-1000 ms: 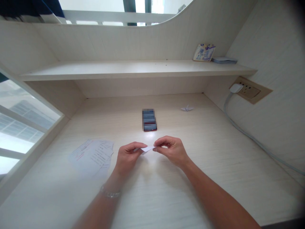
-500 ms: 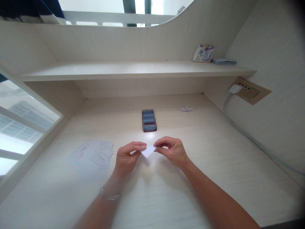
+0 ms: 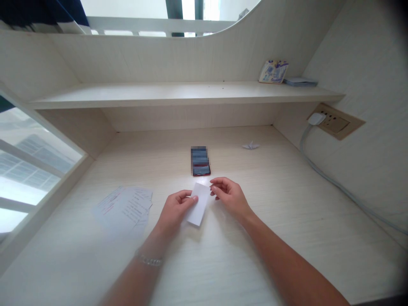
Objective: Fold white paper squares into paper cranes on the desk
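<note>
A small white slip of paper [image 3: 199, 205] stands tilted just above the pale wooden desk [image 3: 287, 221], its long side running towards me. My left hand [image 3: 174, 209] pinches its left edge between thumb and fingers. My right hand [image 3: 228, 196] pinches the slip's upper right corner with curled fingers. A bracelet sits on my left wrist. Just beyond the paper lies a dark phone [image 3: 200, 162] with a red edge.
Printed sheets [image 3: 124, 209] lie on the desk at the left. A small folded paper crane [image 3: 250, 145] rests at the back right. A wall socket [image 3: 334, 122] with a plug and grey cable [image 3: 331, 180] is on the right wall. A shelf [image 3: 178, 91] above holds a card and booklet.
The paper was held flat and edge-on between both hands; it has been turned up and opened so its broad white face shows. Both hands shifted slightly away from me.
</note>
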The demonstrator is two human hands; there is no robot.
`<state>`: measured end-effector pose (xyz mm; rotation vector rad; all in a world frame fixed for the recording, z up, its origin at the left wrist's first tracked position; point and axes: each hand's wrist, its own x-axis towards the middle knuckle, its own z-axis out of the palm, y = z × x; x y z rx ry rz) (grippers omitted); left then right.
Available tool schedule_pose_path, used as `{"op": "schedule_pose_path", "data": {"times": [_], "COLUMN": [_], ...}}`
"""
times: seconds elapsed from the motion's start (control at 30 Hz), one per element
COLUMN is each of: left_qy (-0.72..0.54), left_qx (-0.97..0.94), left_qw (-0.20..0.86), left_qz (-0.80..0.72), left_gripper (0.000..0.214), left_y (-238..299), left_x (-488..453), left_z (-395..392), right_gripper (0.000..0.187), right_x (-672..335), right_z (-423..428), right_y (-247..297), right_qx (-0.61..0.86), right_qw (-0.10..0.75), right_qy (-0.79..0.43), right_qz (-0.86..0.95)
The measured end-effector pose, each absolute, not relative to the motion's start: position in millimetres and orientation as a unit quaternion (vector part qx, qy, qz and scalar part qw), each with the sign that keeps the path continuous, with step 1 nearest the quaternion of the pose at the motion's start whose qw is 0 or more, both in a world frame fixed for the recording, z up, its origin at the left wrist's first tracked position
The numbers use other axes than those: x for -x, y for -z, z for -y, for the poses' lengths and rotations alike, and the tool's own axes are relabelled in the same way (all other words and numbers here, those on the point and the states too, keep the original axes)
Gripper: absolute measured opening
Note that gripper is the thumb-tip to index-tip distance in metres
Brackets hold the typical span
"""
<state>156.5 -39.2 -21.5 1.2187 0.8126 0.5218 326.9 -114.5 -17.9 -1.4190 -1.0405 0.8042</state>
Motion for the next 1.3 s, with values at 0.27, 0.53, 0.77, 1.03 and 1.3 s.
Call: {"op": "schedule_pose_path", "data": {"times": [0.27, 0.53, 0.77, 1.03, 1.3], "left_qy": [-0.264, -0.347, -0.315, -0.239, -0.215], "left_qx": [-0.506, -0.535, -0.608, -0.658, -0.654], "left_qw": [0.736, 0.683, 0.634, 0.614, 0.644], "left_qz": [-0.365, -0.357, -0.359, -0.364, -0.335], "left_gripper": [0.051, 0.024, 0.02, 0.025, 0.025], "left_y": [23, 20, 19, 13, 11], "left_x": [-156, -156, -157, -156, -152], "left_z": [37, 36, 40, 40, 39], "right_gripper": [0.016, 0.016, 0.022, 0.02, 0.014], "right_x": [-318, -314, -312, -325, -325], "right_z": [119, 113, 111, 112, 116], "right_y": [17, 18, 20, 20, 20], "right_qx": [0.557, 0.58, 0.542, 0.572, 0.562], "right_qw": [0.455, 0.572, 0.558, 0.531, 0.483], "right_qy": [-0.105, -0.425, -0.517, -0.494, -0.529], "right_qz": [0.686, 0.396, 0.357, 0.384, 0.412]}}
